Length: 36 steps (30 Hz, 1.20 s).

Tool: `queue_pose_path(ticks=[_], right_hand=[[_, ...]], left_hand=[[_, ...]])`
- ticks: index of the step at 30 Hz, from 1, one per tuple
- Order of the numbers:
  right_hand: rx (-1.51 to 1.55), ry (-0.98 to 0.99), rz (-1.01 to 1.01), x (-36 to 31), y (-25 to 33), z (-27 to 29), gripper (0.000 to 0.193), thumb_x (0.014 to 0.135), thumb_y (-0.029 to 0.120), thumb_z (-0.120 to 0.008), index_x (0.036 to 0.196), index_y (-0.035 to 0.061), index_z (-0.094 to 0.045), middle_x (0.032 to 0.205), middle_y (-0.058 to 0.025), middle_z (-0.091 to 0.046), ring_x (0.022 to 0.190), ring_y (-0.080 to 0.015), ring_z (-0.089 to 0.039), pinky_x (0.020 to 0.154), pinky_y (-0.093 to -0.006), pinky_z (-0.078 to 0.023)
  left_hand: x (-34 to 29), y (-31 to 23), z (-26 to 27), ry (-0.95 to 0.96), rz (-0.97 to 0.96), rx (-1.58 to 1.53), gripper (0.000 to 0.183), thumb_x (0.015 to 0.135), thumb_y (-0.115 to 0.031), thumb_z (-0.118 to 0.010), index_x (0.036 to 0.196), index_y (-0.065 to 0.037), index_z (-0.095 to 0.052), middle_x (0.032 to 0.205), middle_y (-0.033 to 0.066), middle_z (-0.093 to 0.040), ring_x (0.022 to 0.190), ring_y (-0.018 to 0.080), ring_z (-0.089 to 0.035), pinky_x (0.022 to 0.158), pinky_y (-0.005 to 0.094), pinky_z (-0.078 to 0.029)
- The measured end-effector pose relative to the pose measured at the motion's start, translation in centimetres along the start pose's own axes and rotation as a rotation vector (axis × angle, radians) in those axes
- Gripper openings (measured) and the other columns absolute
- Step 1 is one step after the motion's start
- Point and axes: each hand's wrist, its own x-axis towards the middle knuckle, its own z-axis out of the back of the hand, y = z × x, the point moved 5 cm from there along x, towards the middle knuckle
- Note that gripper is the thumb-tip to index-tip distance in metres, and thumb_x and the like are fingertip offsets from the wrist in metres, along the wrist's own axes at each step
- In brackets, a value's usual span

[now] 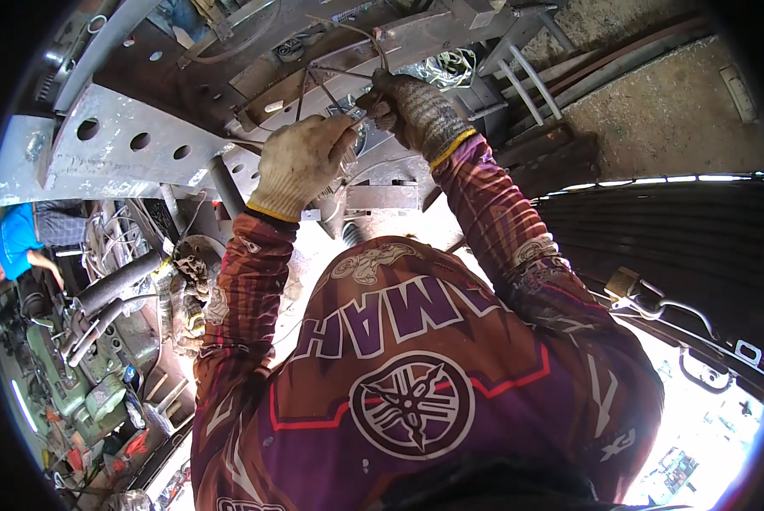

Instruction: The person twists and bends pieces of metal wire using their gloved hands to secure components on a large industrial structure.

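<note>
2 gloved hands, left hand [301, 162] and right hand [416, 111], pinch thin wires [314, 85].

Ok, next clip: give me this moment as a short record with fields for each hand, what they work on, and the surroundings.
left hand: left hand in a pale work glove, closed around thin wires
right hand: right hand in a dark speckled glove, gripping the same wires
work surface: grey metal frame with round holes, overhead
surroundings: another person in a blue shirt at far left; green machine lower left
</note>
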Motion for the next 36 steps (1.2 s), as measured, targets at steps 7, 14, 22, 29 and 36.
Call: queue_pose_path(ticks=[7, 14, 22, 29, 36], right_hand=[[-0.279, -0.088, 0.003, 1.0, 1.6, 1.5, 0.027, 0.102, 0.026, -0.06, 0.101, -0.0015, -0.06, 0.082, -0.0106, -0.067, 0.053, -0.0096, -0.052, 0.047, -0.0228, -0.041], [-0.331, -0.09, 0.05, 1.3, 1.9, 1.5, 0.031, 0.101, 0.032, -0.063, 0.095, 0.0015, -0.062, 0.078, -0.0067, -0.066, 0.053, -0.0092, -0.05, 0.047, -0.0244, -0.04], [-0.256, -0.074, 0.124, 1.1, 1.9, 1.7, 0.032, 0.098, 0.037, -0.065, 0.094, 0.005, -0.062, 0.076, -0.0042, -0.065, 0.056, -0.012, -0.052, 0.052, -0.0271, -0.043], [0.154, 0.127, 0.221, 1.5, -1.2, 2.0, 0.025, 0.099, 0.028, -0.065, 0.103, 0.0039, -0.063, 0.093, -0.0063, -0.068, 0.079, -0.0195, -0.065, 0.071, -0.0326, -0.054], [0.086, 0.18, 0.221, 2.1, -0.5, 2.9, 0.023, 0.097, 0.028, -0.067, 0.102, 0.0057, -0.064, 0.092, -0.0068, -0.069, 0.074, -0.02, -0.066, 0.067, -0.0334, -0.056]], left_hand=[[0.9, -1.1, -0.5, 0.035, 0.053, 0.045, 0.025, 0.097, -0.035, -0.06, 0.109, -0.015, -0.069, 0.086, 0.0098, -0.069, 0.078, 0.0318, -0.069, 0.068, 0.0442, -0.055], [1.5, -1.1, -0.8, 0.086, 0.116, 0.039, 0.025, 0.098, -0.035, -0.058, 0.109, -0.015, -0.068, 0.089, 0.011, -0.07, 0.081, 0.0326, -0.069, 0.07, 0.0452, -0.055], [1.8, -1.4, -0.6, 0.049, 0.093, 0.066, 0.025, 0.098, -0.036, -0.058, 0.107, -0.016, -0.068, 0.087, 0.0098, -0.07, 0.079, 0.0314, -0.07, 0.068, 0.0442, -0.056], [1.6, -1.3, -0.8, -0.084, 0.016, 0.113, 0.022, 0.096, -0.035, -0.061, 0.102, -0.015, -0.07, 0.083, 0.0073, -0.07, 0.074, 0.0279, -0.07, 0.064, 0.0406, -0.056], [2.1, -1.5, -1.0, -0.087, 0.031, 0.118, 0.021, 0.096, -0.034, -0.06, 0.102, -0.016, -0.069, 0.081, 0.0066, -0.069, 0.071, 0.0278, -0.069, 0.06, 0.041, -0.056]])
